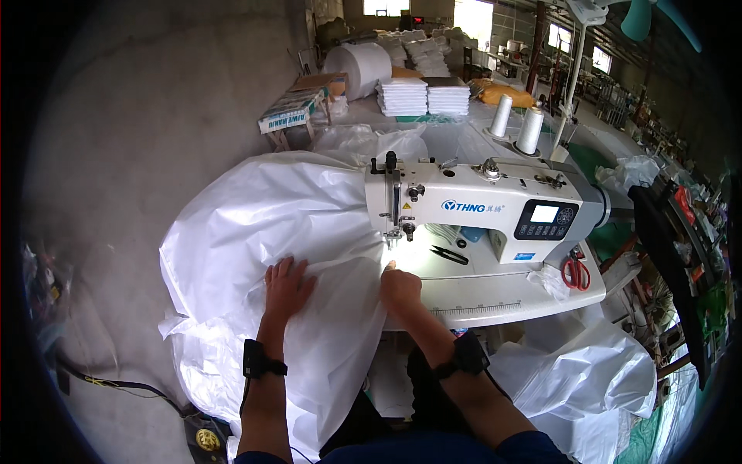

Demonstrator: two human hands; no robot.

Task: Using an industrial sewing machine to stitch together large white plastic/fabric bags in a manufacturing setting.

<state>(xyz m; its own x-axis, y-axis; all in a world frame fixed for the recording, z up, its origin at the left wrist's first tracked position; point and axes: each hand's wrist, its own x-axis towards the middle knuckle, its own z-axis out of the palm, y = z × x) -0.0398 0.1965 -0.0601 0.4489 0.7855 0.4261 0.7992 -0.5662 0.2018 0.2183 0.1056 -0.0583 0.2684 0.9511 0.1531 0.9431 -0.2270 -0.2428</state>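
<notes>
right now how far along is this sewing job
Done, it seems: folded white stacks sit on the far table. In hand: both hands press the big white plastic sheet flat, left hand on it, right hand near the sewing machine's needle. Left: most of the sheet hangs off the table, but stitched seams cannot be made out.

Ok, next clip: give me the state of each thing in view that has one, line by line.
Left hand: flat, fingers spread, pressing the white plastic sheet.
Right hand: on the sheet's edge near the needle.
Sewing machine: display lit, lamp on at the needle.
Thread snips: lying on the machine bed.
Red-handled scissors: lying closed on the table.
Thread cones: upright.
</notes>
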